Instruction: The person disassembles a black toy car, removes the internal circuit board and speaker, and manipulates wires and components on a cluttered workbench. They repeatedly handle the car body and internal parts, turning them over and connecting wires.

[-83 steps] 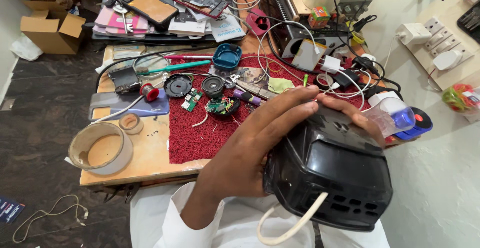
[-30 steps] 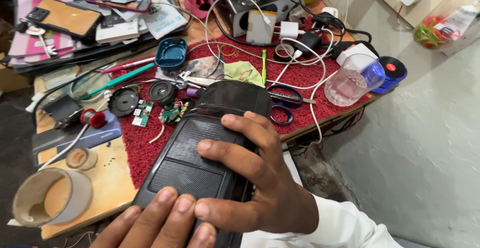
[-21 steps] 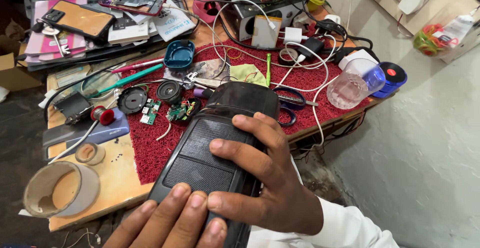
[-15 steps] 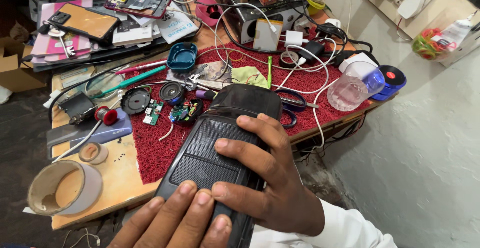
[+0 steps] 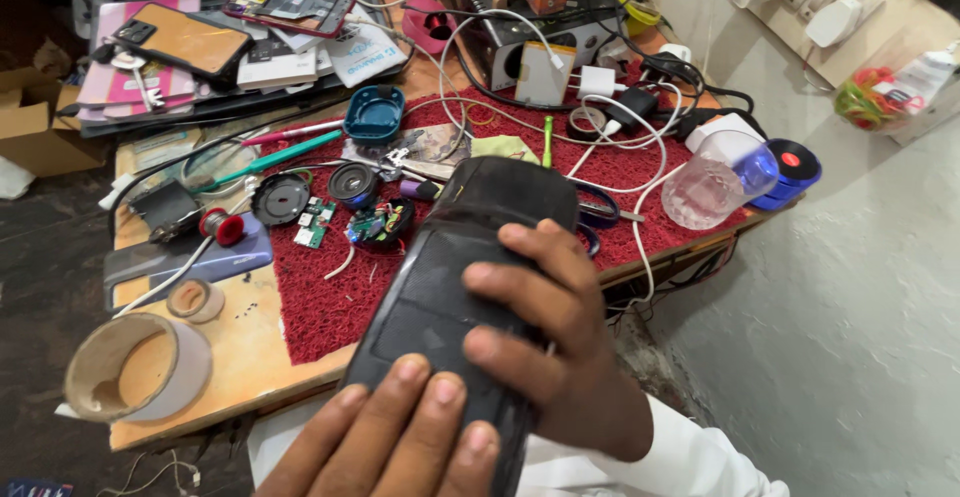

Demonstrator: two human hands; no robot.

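Observation:
A long black portable speaker (image 5: 440,287) is held low over the front edge of the workbench, its flat grille side up and its far end over the red mat (image 5: 330,307). My right hand (image 5: 555,357) wraps it from the right, with fingers spread across the top. The fingertips of my left hand (image 5: 395,442) press on its near end. Beyond the speaker's far end lie small green circuit boards (image 5: 375,225), two round speaker drivers (image 5: 352,183) and blue-handled scissors (image 5: 600,212).
The wooden bench (image 5: 230,347) is crowded. A tape roll (image 5: 135,367) sits front left and a clear jar (image 5: 710,182) with a blue lid stands right. Phones (image 5: 185,42), white cables (image 5: 610,127), a teal screwdriver (image 5: 275,157) and a blue cup (image 5: 373,115) lie behind. A wall is on the right.
Earlier one hand held the speaker end-on with a white cord hanging. Now it lies lengthwise, grille up, under both hands. Over the last second the hold stays the same.

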